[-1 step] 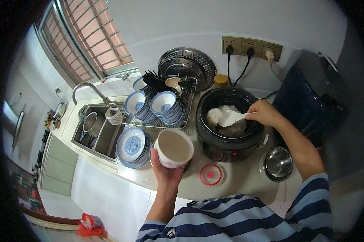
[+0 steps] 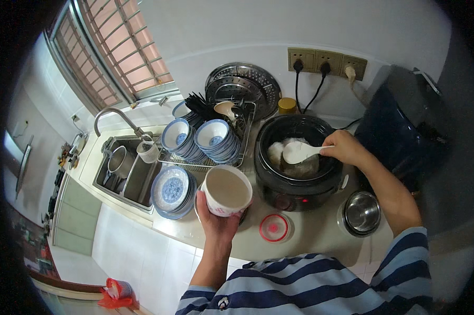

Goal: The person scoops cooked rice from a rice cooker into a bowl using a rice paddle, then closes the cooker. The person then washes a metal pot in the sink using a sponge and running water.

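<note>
My left hand [image 2: 218, 222] is closed around a white bowl [image 2: 227, 190] with a pink pattern, tilted so its pale inside shows. A white rice paddle [image 2: 299, 151] is gripped by its handle in my right hand [image 2: 342, 147]. The paddle's blade is inside the black pot of the rice cooker [image 2: 279, 191], over white rice [image 2: 275, 153] that it partly covers. A small red light glows on the cooker's front. In front of the cooker lies a round lid [image 2: 274, 228] with a red rim.
Left of the cooker, a wire dish rack [image 2: 243, 137] holds stacked blue-and-white bowls [image 2: 214, 137]. Stacked plates [image 2: 172, 190] stand beside the sink [image 2: 137, 194]. Metal bowls [image 2: 362, 212] sit at right, near a large dark blue container [image 2: 392, 126]. Plugged cords hang from the wall sockets [image 2: 327, 62].
The paddle has shifted slightly and its blade now shows more fully, with less of the rice clump visible beside it. My left hand and the bowl have barely moved.
</note>
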{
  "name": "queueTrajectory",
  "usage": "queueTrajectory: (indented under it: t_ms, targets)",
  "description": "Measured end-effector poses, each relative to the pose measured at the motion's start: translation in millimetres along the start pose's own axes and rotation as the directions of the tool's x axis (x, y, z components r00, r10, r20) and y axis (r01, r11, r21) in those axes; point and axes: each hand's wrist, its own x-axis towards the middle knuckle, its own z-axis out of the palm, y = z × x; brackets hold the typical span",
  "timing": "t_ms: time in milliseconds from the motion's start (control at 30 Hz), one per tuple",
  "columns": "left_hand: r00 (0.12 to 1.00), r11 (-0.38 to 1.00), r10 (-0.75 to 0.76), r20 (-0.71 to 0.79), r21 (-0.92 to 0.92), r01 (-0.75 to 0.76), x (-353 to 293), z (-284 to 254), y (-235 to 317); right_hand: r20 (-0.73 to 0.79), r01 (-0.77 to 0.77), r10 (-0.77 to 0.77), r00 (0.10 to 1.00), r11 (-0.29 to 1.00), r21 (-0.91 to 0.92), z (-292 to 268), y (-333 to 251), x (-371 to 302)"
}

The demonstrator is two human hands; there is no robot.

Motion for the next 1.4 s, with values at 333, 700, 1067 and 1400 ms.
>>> queueTrajectory:
  t_ms: [333,700,1067,1400]
  targets:
    - [0.997,0.999,-0.035,-0.068,-0.001,0.035,-12,5,2,-0.024,0.197,-0.26,0.965,0.787,-0.585,26,-58,16]
    - [0.997,1.0,0.012,-0.08,0.008,-0.012,-27,-18,4,0.38,0.35,-0.173,0.909,0.813,-0.466,32,-71,15]
    - [0.989,0.998,0.06,-0.136,-0.015,-0.062,-36,-26,13,0.372,0.306,-0.247,0.895,0.946,-0.108,28,-31,17]
    - [1.0,0.999,0.009,0.011,-0.041,-0.009,-27,-22,7,0.305,-0.045,-0.071,0.95,0.933,0.356,43,-1,32]
